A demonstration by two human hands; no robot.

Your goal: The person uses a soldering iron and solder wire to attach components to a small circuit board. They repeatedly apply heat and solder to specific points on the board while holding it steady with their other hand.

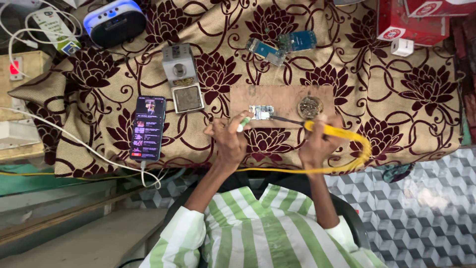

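Observation:
My left hand (229,140) grips a thin green-and-white tool (244,124) whose tip points at a small circuit board (261,112). The board lies on a brown wooden board (282,97) set on a floral cloth. My right hand (317,141) holds a yellow soldering iron (317,126); its dark tip reaches left to the circuit board's right edge. The iron's yellow cable (359,149) loops right and back under my wrists. A round tin of brass wool (310,106) sits on the wooden board, just above my right hand.
A lit phone (148,128) on a white cable lies at left. A grey solder stand with sponge tray (182,79) stands behind it. Two blue circuit boards (280,45) lie farther back. Red boxes (411,20) and a white plug occupy the back right; a white-blue device (114,21) back left.

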